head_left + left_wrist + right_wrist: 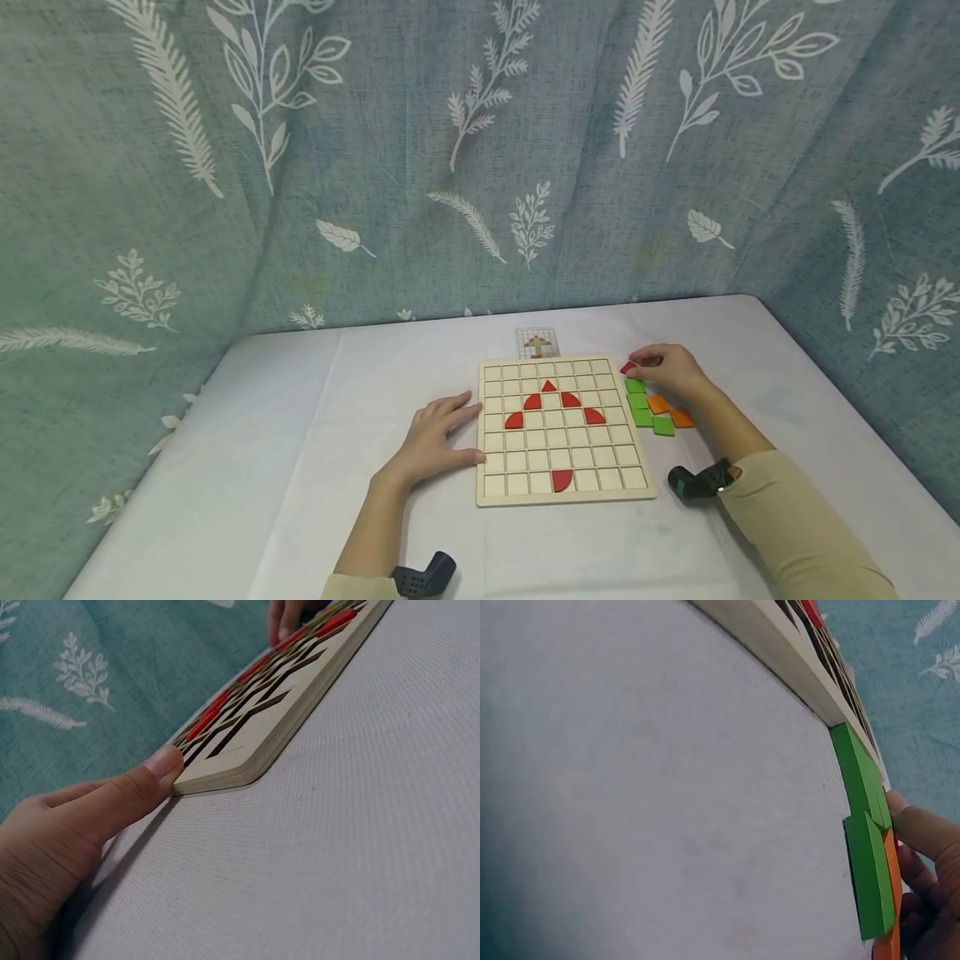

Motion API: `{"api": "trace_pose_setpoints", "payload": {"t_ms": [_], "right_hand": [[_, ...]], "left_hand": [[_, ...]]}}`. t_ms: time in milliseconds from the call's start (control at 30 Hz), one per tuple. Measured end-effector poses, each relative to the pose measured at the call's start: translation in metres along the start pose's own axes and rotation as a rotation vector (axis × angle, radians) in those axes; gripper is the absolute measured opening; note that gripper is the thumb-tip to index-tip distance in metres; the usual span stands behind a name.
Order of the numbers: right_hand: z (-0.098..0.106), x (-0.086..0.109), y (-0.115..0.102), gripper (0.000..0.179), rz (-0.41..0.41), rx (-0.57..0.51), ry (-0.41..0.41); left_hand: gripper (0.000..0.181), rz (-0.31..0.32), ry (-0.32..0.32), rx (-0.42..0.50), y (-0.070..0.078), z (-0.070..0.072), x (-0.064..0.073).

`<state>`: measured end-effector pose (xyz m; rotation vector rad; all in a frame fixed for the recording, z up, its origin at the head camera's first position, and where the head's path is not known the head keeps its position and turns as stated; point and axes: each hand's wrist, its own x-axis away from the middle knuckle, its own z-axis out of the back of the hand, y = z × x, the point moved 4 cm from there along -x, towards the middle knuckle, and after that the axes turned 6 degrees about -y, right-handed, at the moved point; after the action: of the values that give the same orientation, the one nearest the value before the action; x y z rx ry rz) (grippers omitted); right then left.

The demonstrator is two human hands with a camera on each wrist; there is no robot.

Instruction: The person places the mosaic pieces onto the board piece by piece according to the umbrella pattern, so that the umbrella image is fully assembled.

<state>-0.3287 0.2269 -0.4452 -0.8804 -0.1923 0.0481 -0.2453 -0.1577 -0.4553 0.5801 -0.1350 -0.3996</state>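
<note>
A square wooden grid board [516, 463] lies on the white table, with several red quarter-round pieces [570, 400] and a red triangle [549, 386] in its cells. My left hand [435, 437] is spread along the board's left edge, thumb and fingertips touching it; in the left wrist view the thumb [135, 791] meets the near corner. Beyond the board's upper right corner, my right hand [671, 369] pinches a red tile [627, 367] between thumb and fingers. Just below that hand are green tiles [641, 417] and orange tiles [682, 418], largely hiding the right fingers in the right wrist view.
A small pattern card [536, 337] with a coloured grid picture lies behind the board, its lower edge by the board's rim. A leaf-print curtain [480, 167] hangs behind the table and along both sides. Each wrist wears a dark camera mount [425, 575].
</note>
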Motion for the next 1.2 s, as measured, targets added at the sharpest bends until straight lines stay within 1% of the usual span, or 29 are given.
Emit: {"api": "trace_pose_setpoints", "payload": {"t_ms": [67,267,400,500,667,800,1000,1133,1200], "right_hand": [[-0.001,-0.001,0.002,0.044,-0.001,0.002,0.003],[-0.006,-0.003,-0.002,0.035,0.084,0.057,0.008],[-0.009,-0.002,-0.003,0.033,0.092,0.048,-0.008],[-0.009,0.000,-0.003,0.034,0.073,0.016,-0.006],[-0.006,0.006,-0.009,0.037,0.091,-0.020,0.006],[-0.006,0.012,-0.014,0.037,0.130,-0.029,-0.006],[-0.013,0.021,-0.024,0.036,0.169,-0.039,-0.039],[-0.020,0.030,-0.036,0.035,0.214,-0.040,-0.061],[-0.023,0.035,-0.043,0.034,0.259,-0.044,-0.070]], "left_hand": [[0.081,-0.002,-0.004,-0.003,0.000,-0.001,-0.001],[0.080,-0.018,0.007,-0.011,0.001,0.000,0.000],[0.080,-0.021,-0.002,0.001,0.001,0.000,0.001],[0.080,-0.015,-0.007,0.004,0.000,0.000,0.001],[0.081,-0.005,0.004,0.003,-0.001,-0.001,0.000],[0.081,0.005,0.006,0.011,-0.001,-0.001,-0.001],[0.080,-0.009,0.004,0.007,0.000,0.000,0.000],[0.080,-0.012,0.007,0.005,0.000,0.000,-0.001],[0.080,-0.012,0.005,0.004,0.000,0.000,-0.001]]}}
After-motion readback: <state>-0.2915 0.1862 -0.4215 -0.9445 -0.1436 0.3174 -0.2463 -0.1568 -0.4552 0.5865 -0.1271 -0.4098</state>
